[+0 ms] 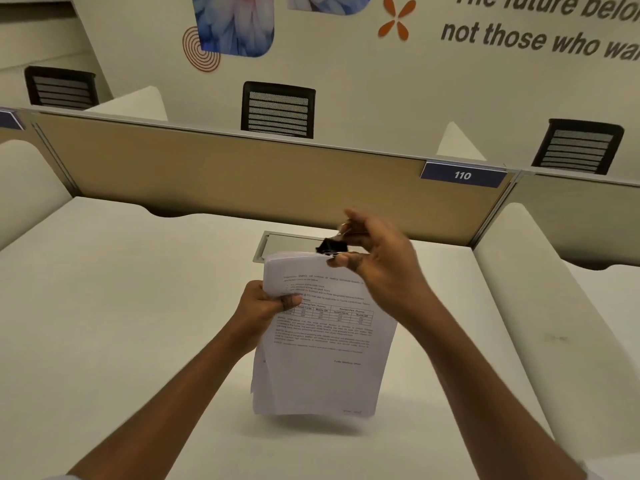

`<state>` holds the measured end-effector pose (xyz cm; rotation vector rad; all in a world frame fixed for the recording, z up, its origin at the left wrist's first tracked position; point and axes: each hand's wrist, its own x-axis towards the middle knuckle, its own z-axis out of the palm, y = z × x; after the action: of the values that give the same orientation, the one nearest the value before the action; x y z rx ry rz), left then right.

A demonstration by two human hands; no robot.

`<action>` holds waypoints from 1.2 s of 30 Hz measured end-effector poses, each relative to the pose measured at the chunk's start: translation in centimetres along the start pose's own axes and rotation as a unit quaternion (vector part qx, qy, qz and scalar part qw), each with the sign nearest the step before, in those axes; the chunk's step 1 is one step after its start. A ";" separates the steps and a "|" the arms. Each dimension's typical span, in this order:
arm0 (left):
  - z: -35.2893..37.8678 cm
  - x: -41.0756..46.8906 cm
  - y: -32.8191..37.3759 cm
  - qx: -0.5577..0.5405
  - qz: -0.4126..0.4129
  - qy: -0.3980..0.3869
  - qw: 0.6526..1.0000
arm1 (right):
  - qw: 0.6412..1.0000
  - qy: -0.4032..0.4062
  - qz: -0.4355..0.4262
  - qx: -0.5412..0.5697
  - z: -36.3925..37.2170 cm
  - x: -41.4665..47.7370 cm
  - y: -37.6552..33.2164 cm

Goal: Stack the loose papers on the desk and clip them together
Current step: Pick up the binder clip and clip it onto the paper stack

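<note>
This is an open-plan office of partitioned workstations. A plain white desk top point(121, 306) is closed off at the back by a low tan fabric divider panel point(225, 174) with a metal top rail, and a dark blue plate reading 110 point(463, 174) numbers the seat. Black mesh-backed office chairs point(278, 110) stand in the row beyond. The cream wall point(346, 81) carries large grey lettering point(540, 36), apparently a motivational slogan, cut off at the frame edge.

The white desk point(121, 306) is bare on both sides of the paper stack point(322, 334), so a hand can pass there. The tan wall point(225, 174) blocks the back. A slot point(277, 242) sits behind the papers.
</note>
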<state>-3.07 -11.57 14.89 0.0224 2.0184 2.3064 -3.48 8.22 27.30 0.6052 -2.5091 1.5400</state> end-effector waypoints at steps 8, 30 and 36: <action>-0.4 0.1 -0.1 0.021 0.000 0.008 1.000 | 0.998 -0.048 0.011 -0.035 2.8 2.0 -1.2; -0.2 -0.5 0.6 0.033 0.012 0.003 0.999 | 0.962 0.051 -0.182 -0.195 3.8 0.7 0.3; -0.2 -0.7 0.7 0.036 0.015 0.014 0.999 | 0.952 0.101 -0.179 -0.227 4.5 0.1 -0.2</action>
<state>-2.45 -11.86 15.58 0.0240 2.1274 2.2636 -3.12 4.20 25.40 0.7306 -2.3142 0.8170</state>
